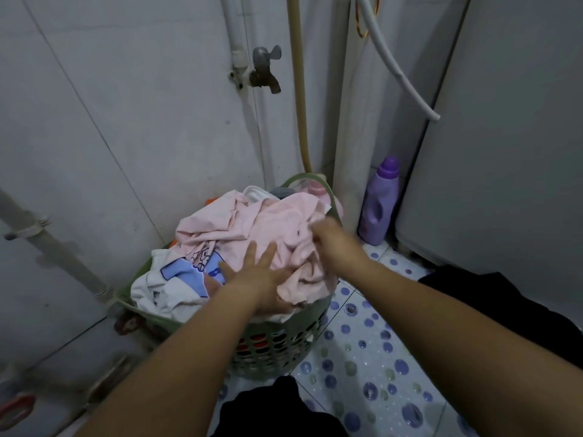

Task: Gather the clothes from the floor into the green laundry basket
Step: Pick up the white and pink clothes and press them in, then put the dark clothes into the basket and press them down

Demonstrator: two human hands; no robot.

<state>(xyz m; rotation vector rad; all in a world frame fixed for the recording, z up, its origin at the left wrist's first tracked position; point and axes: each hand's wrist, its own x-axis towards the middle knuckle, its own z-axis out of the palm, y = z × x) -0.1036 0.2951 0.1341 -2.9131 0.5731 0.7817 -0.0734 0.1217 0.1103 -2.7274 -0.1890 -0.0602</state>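
Pressing hand: left hand (257,279), fingers straight and spread, palm flat on the pink cloth at the near side of the heap; released, grasping nothing.
Gripping hand: right hand (332,239), fingers curled into a fold of the pink garment (252,225) at the right side of the heap; blurred, so exact finger placement not clear.
Basket: green laundry basket (277,342), perforated wall, standing on the floor in the far corner against the white wall; loop handle (310,181) upright at the far rim.
Contents: heaped above the rim; pink garment on top, white and light-blue printed garment (179,279) at the near left, white and grey items at the far side, red and orange cloth visible through the wall holes.
Floor: pale tiles with blue and green dots (378,357); dark garment (277,408) lying just near of the basket; second dark garment (504,304) on the floor at the right, apart from the basket.
Right of basket: purple detergent bottle (378,203), upright on the floor, between the white pipe and the white appliance (504,152).
Wall fittings: metal tap (265,70) above the basket; beige hose (299,89) running down behind it; white hose (397,64) curving at the far right.
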